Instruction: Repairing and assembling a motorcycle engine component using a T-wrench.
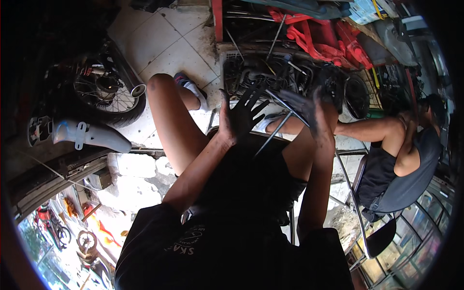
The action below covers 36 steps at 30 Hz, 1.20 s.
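My left hand point(244, 116) is raised above my lap with its palm up and fingers spread. Black grime coats the palm and fingers, and nothing lies in it. Opposite it, my right hand point(311, 112) is held up too, its blackened fingers stretched toward the left one. The two hands are apart. A thin metal rod point(286, 105) runs slantwise close by the right fingers; whether they touch it I cannot tell. Another metal bar point(272, 135) slants down between my forearms.
At left stand a spoked motorcycle wheel point(137, 108), a dark exhaust pipe point(126, 75) and a grey fender point(99, 137). Dark mechanical parts point(261, 75) fill a bin ahead, with red plastic panels point(319, 41) above. Another person point(411, 169) sits close at right beside a metal-framed chair point(355, 208).
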### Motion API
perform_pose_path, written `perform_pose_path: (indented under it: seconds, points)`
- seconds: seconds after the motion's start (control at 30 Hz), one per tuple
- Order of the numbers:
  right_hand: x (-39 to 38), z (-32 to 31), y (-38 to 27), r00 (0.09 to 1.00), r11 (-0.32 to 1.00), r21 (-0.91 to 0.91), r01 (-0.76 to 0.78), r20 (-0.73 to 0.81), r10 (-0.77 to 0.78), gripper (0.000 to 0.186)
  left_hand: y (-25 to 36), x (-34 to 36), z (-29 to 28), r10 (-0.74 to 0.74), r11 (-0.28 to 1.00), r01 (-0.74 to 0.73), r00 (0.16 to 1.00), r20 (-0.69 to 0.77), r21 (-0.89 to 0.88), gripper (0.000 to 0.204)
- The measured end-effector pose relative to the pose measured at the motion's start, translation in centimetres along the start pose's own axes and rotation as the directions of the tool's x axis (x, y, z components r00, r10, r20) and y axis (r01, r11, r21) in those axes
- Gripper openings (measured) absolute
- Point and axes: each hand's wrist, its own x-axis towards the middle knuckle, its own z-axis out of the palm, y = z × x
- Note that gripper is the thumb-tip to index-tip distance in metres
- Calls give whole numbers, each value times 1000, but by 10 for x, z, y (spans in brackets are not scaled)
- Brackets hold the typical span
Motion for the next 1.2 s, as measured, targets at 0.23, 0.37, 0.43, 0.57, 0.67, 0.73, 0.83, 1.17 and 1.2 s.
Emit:
perform_pose_path:
  seconds: [0.23,0.37,0.43,0.57,0.67,0.73,0.83,1.17,1.2]
  points:
    - [8,-21,0,890,741,643,-191,432,-145,95,-25,0,1,-312,950,312,950,23,5,94]
    - [-1,-18,0,908,655,745,-123,350,-228,93,-25,2,7,-379,916,370,925,33,158,93]
    - [-4,-18,-1,900,642,761,-96,342,-270,92,-28,8,-1,-377,913,377,926,-28,155,94]
    - [-6,-21,9,976,857,471,210,-58,-208,65,-28,12,-17,-295,907,358,916,-272,221,89]
    - [0,-29,74,910,969,78,236,-369,-192,47,-11,13,-13,-126,940,242,902,-413,241,69]
    - [-27,38,57,798,951,-308,-17,-577,-173,35,13,1,-38,-54,962,127,956,-289,242,64]
    - [-39,65,108,992,982,-169,82,-86,-98,23,23,-6,-29,6,973,69,947,-322,220,60]
    - [-52,114,120,871,762,-472,443,24,-491,30,52,-13,13,247,947,-213,962,119,-242,117]
    - [-51,115,115,835,715,-503,485,22,-550,33,55,-12,14,251,945,-216,961,121,-244,117]
